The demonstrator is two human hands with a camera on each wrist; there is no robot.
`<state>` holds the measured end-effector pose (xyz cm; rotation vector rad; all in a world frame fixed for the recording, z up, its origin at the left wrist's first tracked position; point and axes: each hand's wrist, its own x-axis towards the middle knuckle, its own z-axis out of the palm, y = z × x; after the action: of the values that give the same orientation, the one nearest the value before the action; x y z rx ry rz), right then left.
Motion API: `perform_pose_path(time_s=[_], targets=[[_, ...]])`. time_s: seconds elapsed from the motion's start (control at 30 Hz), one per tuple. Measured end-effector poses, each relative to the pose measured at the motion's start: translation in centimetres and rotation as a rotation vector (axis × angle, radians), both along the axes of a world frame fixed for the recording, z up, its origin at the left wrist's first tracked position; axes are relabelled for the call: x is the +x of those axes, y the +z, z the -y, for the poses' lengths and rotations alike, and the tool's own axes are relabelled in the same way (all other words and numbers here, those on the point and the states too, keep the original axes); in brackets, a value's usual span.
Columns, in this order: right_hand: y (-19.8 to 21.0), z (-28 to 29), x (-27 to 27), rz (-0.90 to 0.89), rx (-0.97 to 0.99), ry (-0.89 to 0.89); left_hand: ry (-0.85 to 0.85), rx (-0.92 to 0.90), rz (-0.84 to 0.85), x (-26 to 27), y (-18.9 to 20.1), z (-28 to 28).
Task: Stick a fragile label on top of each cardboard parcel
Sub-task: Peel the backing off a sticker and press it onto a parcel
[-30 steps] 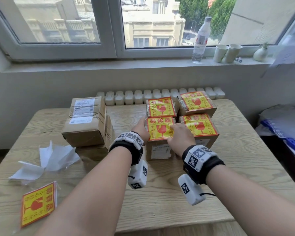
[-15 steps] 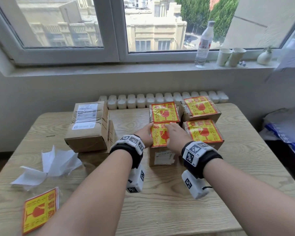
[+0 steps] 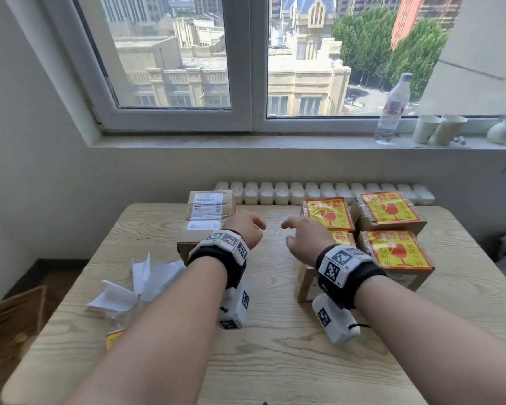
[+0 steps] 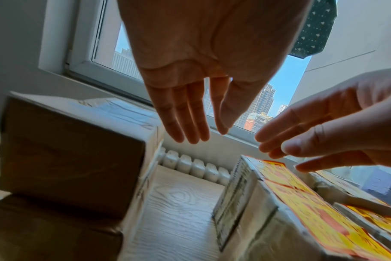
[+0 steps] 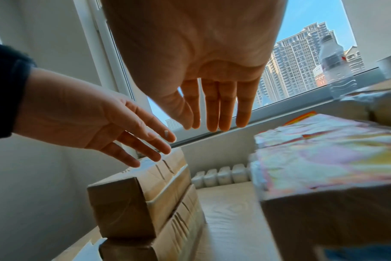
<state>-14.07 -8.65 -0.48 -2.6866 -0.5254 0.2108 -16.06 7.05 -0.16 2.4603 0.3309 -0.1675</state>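
Four cardboard parcels at 2 o'clock on the desk (image 3: 275, 361) carry glossy red-and-yellow fragile labels (image 3: 398, 249). The stacked plain parcel (image 3: 208, 217) at 11 o'clock has only a white shipping slip, so it looks unlabelled. One spare label (image 3: 113, 339) lies at 8 o'clock. The left hand (image 3: 247, 228) and right hand (image 3: 304, 238) hover with relaxed, empty grips.
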Motion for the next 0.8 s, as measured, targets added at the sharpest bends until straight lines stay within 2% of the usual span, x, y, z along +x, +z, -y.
perform_pose_path(time_s=[0.17,0.33,0.6,0.8], targets=[[0.9,-0.6,1.6,0.006,0.012,-0.101,0.018,-0.053,0.055,-0.4,1.0,-2.8],[1.8,3.4,5.0,-0.04,-0.106,-0.241,-0.065,-0.081,0.054,2.4,0.3,-0.1],[0.0,6.7,11.4,-0.153,-0.371,-0.168,-0.185,-0.051,-0.03,8.7,-3.1,7.2],[-2.3,6.6,12.0,-0.207,-0.313,-0.166,-0.137,-0.101,-0.042,9.3,-5.2,7.7]])
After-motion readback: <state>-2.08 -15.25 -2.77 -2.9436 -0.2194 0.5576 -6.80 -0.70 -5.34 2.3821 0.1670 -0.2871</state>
